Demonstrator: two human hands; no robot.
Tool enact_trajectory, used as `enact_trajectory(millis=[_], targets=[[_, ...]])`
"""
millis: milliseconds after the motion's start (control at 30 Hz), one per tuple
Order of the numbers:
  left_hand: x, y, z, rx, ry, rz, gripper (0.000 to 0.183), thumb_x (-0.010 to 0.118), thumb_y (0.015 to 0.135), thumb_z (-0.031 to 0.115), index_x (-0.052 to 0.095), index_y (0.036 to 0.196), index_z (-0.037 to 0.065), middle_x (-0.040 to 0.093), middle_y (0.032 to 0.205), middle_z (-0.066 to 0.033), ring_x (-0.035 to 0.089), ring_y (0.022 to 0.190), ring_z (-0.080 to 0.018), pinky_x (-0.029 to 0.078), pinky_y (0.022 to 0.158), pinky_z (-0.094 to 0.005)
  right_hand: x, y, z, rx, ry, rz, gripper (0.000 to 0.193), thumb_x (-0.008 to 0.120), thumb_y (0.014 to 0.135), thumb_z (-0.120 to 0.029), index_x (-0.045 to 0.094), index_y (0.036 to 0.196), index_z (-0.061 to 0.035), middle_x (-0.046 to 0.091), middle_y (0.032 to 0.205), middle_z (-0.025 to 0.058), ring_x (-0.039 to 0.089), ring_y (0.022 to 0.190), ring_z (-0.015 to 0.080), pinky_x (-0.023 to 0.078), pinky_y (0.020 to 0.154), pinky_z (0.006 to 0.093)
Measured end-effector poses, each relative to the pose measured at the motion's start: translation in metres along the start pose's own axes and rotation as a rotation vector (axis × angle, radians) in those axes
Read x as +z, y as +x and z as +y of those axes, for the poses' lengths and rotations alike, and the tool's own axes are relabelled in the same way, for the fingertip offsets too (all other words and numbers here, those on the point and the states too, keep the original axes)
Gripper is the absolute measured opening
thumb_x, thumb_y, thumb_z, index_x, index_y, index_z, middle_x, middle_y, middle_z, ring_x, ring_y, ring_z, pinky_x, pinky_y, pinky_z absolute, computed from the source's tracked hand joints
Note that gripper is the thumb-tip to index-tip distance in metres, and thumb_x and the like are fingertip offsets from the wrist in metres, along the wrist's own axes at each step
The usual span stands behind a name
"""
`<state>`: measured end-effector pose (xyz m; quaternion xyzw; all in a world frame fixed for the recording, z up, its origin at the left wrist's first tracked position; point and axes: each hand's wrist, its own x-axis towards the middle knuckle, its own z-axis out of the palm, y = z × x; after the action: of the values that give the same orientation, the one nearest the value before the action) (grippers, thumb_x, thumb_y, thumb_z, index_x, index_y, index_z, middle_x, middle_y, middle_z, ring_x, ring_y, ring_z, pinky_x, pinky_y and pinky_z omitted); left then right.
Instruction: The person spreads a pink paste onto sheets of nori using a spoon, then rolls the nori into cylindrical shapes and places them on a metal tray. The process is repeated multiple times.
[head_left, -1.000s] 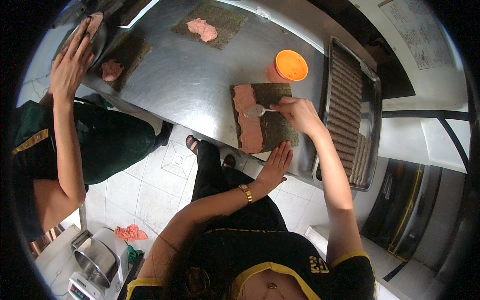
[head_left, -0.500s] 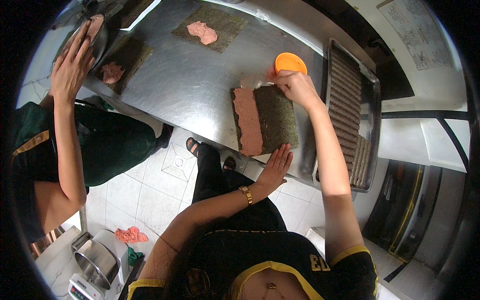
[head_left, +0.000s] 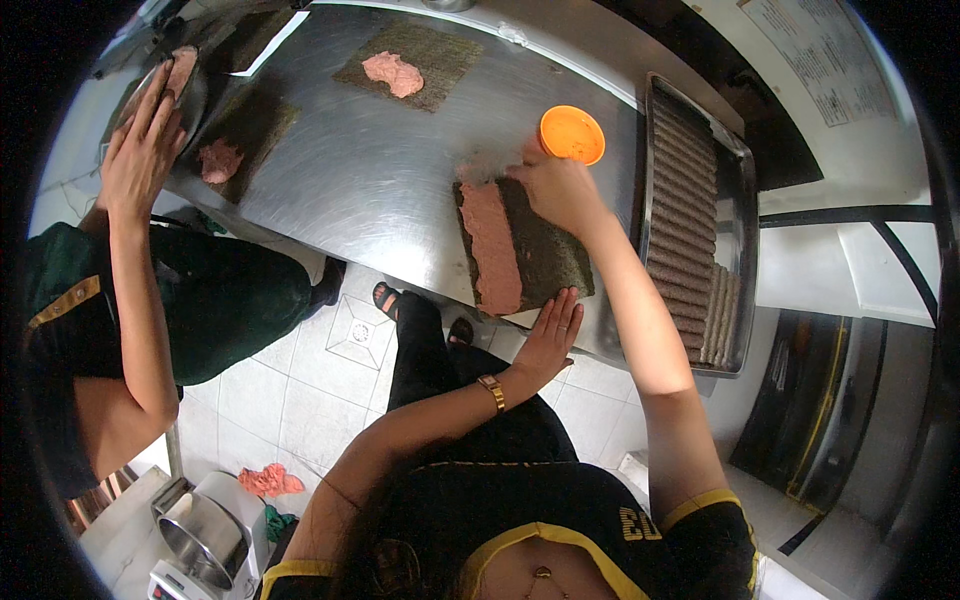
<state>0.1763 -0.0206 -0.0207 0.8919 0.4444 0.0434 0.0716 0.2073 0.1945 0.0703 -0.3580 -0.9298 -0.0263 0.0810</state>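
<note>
A dark seaweed sheet (head_left: 550, 245) lies at the table's near edge, with a strip of pink paste (head_left: 490, 245) spread along its left side. My left hand (head_left: 552, 336) rests flat on the sheet's near edge, fingers stretched out. Over the far edge, my right hand (head_left: 562, 192) is closed round a spoon, its end blurred by motion near the top of the paste strip; the hand hides most of the handle. Just beyond that hand stands an orange bowl (head_left: 572, 135) with paste smears inside.
A metal tray (head_left: 738, 300) of long brown rolls (head_left: 682, 180) stands to the right. Farther left lie two more seaweed sheets (head_left: 440, 75) with paste lumps (head_left: 219, 161). A co-worker's hand (head_left: 143, 150) is over a metal bowl at the far left. A mixer (head_left: 205, 540) stands lower left.
My right hand has moved left and slightly nearer, its wrist turned, with the spoon sweeping toward the paste strip's far end. My left hand keeps its place on the sheet.
</note>
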Motion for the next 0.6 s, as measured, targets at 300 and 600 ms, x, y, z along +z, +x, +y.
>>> enact_trajectory(millis=[300, 600], targets=[[0.002, 0.000, -0.002, -0.004, 0.039, -0.014, 0.097, 0.058, 0.079, 0.056, 0.020, 0.143, -0.007, 0.010, 0.150, -0.0313, 0.010, 0.140, -0.0427, 0.009, 0.115, -0.0487, -0.045, -0.035, -0.039, -0.006, 0.055, -0.477, 0.033, 0.054, 0.078, -0.009, 0.069, 0.106, -0.0178, 0.063, 0.093, 0.0084, 0.064, 0.088, 0.0269, 0.052, 0.075, 0.0395], [-0.003, 0.002, 0.001, 0.016, 0.073, -0.058, 0.096, 0.057, 0.080, 0.057, 0.021, 0.143, -0.006, 0.011, 0.150, -0.0297, 0.009, 0.141, -0.0425, 0.006, 0.115, -0.0497, -0.018, -0.051, -0.021, 0.220, 0.153, -0.182, 0.031, 0.054, 0.079, -0.012, 0.068, 0.106, -0.0184, 0.064, 0.094, 0.0083, 0.065, 0.085, 0.0294, 0.053, 0.071, 0.0413]])
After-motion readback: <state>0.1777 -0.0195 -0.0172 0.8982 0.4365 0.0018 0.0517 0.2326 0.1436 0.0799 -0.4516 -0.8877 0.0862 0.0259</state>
